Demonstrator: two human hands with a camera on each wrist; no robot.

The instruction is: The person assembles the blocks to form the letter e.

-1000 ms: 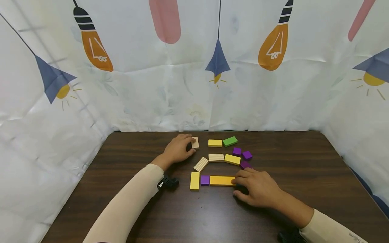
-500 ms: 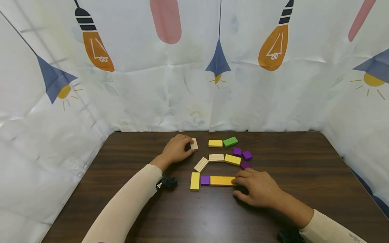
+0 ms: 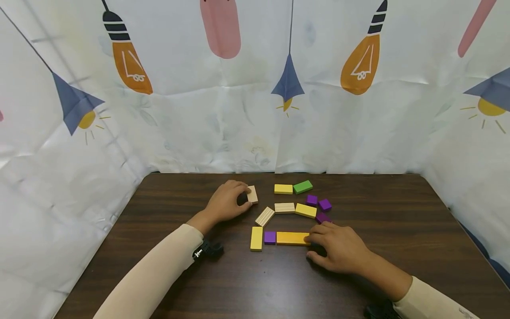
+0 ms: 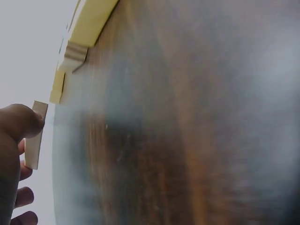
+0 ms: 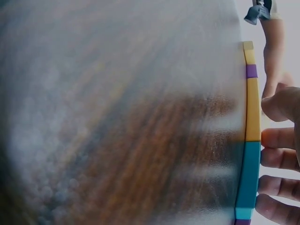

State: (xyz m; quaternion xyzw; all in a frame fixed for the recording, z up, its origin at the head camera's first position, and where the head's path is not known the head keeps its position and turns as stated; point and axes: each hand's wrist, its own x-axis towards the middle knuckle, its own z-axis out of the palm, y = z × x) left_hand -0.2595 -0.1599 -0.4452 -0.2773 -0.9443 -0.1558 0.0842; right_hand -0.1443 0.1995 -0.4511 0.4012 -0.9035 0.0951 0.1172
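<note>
My left hand (image 3: 225, 201) pinches a plain wooden block (image 3: 253, 195) at the far middle of the table. In the left wrist view, the thumb lies against one face of this wooden block (image 4: 35, 140), with fingertips behind it. Over the near row of blocks rests my right hand (image 3: 340, 248), its fingers at the right end of an orange block (image 3: 292, 238). The right wrist view shows several extended fingertips touching a teal block (image 5: 248, 176) that continues the row; the hand hides that block in the head view. A purple block (image 3: 270, 238) sits left of the orange one.
A yellow block (image 3: 256, 239), a striped wooden block (image 3: 264, 216), another striped block (image 3: 284, 208) and a yellow block (image 3: 306, 211) form a curve. Small purple blocks (image 3: 325, 204) lie at its right. Farther back are a yellow block (image 3: 283, 189) and a green block (image 3: 303, 187).
My left hand has moved slightly left and nearer, carrying the plain wooden block away from the other blocks. The right hand and the arranged blocks stay in place.
</note>
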